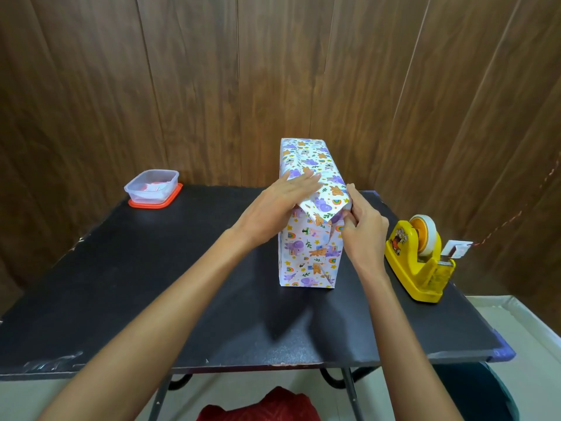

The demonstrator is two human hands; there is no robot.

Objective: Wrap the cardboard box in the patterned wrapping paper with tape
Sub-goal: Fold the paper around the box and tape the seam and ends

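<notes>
Box [306, 256]: upright on the tabletop [151, 284], covered in paper.
Left hand [279, 208]: fingers flat, pressing the top fold.
Right hand [362, 229]: pinching the flap [324, 205] edge.
Risk: the flap may spring open if a hand leaves for the tape dispenser [417, 262].

a clear plastic tub [151, 184] sits on an orange lid [175, 196] at the far left of the black desk [121, 284], wooden wall [212, 86] behind.

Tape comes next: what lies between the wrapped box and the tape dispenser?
Head view: only the right hand, pinching the paper flap, over bare black table.
</notes>
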